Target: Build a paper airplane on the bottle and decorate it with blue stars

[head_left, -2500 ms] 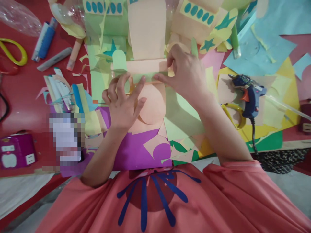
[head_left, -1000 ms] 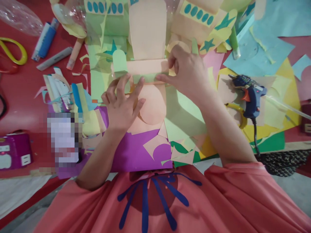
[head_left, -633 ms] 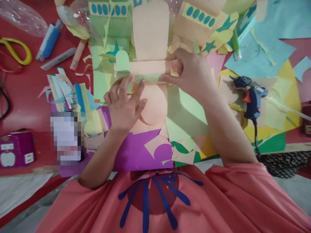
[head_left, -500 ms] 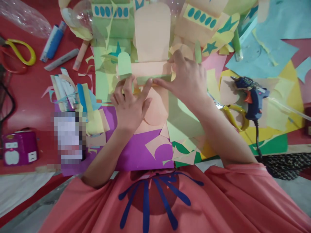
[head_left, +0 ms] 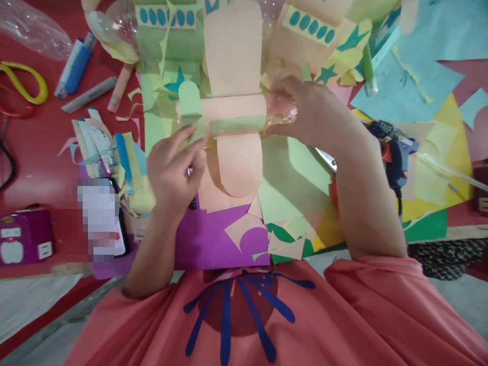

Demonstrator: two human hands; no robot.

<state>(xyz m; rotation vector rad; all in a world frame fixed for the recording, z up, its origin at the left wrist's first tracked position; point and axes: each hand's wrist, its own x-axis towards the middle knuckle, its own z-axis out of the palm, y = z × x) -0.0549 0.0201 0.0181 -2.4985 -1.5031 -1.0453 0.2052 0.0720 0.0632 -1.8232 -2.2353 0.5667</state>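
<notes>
A clear plastic bottle lies sideways before me, its middle wrapped in peach paper. A light green paper strip runs along the wrap. Rounded peach flaps extend above and below it. My right hand grips the bottle's bare right end, thumb below and fingers above. At the left end, beside a green rounded paper tab, my left hand has bent, parted fingers with nothing visible held; they are slightly blurred, and whether they touch the paper I cannot tell.
A blue glue gun rests at right, partly behind my forearm. Yellow-handled scissors, markers, a phone and a purple box lie at left. Paper scraps and coloured sheets cover the table.
Both hands have come off the green strip. My right hand has moved right onto the bottle's end; my left has shifted left. The view has drifted slightly.
</notes>
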